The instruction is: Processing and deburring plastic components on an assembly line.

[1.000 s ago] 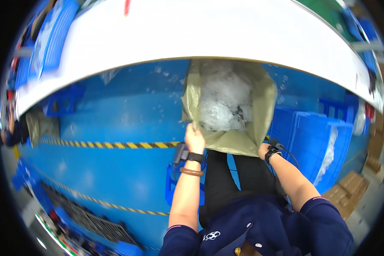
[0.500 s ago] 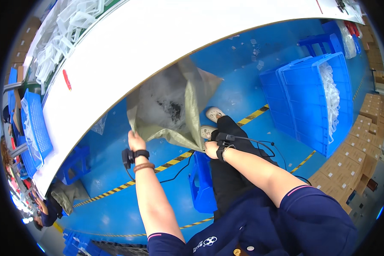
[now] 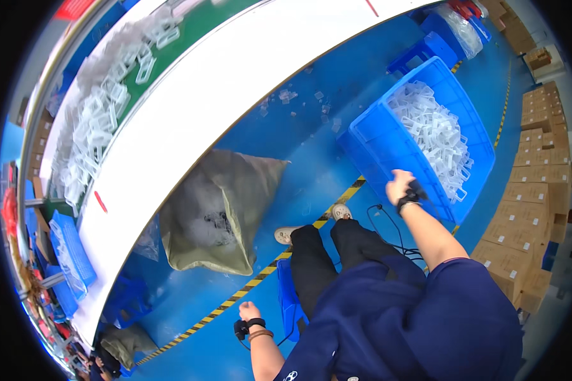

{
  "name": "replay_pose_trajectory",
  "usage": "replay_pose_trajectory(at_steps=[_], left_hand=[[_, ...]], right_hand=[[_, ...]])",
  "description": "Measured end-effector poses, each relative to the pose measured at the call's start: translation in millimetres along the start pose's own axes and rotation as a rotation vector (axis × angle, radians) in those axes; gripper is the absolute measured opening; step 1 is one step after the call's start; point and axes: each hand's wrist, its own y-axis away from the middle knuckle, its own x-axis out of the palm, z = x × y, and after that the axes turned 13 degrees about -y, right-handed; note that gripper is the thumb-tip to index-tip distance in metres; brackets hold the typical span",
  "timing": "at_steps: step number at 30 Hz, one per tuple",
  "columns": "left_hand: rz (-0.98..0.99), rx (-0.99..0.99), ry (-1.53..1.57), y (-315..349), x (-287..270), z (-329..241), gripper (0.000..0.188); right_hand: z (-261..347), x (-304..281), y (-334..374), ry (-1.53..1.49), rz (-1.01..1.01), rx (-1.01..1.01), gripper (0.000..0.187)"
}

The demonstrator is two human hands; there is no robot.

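A large olive woven sack (image 3: 241,219) stands open on the floor by the table edge, with pale clear scraps and some dark bits inside. My left hand (image 3: 250,311) is apart from it, below its near edge, with fingers curled and nothing visible in them. To the right, a big blue plastic bin (image 3: 378,143) is tilted toward me, holding a heap of clear plastic frames (image 3: 435,136). My right hand (image 3: 399,185) is beside the bin's near wall, fingers partly spread and holding nothing visible; whether it touches the wall is unclear.
A long white table (image 3: 203,89) curves across the left, bearing a red tool (image 3: 100,202) and, past a green strip (image 3: 171,54), more clear frames. Cartons (image 3: 521,209) are stacked at right. A blue stool (image 3: 288,292) sits by my legs; cables (image 3: 397,235) trail nearby.
Both hands have let go of the sack's rim. My left hand has drawn back toward me; my right has swung right to the bin. The view has turned, showing the bin's contents.
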Motion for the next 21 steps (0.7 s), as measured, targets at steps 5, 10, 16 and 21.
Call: replay_pose_trajectory(at_steps=[5, 10, 16, 21], left_hand=[[-0.126, 0.409, -0.021, 62, -30, -160, 0.033], [-0.126, 1.078, 0.033, 195, -40, -417, 0.042], [0.405, 1.048, 0.236, 377, 75, -578, 0.091], [0.243, 0.819, 0.430, 397, 148, -598, 0.082]], right_hand=[[-192, -33, -10, 0.024, -0.050, 0.286, 0.068], [-303, -25, 6, -0.201, -0.017, 0.129, 0.062], [-327, -17, -20, -0.366, 0.075, -0.004, 0.026], [-298, -33, -16, -0.295, 0.086, 0.024, 0.017]])
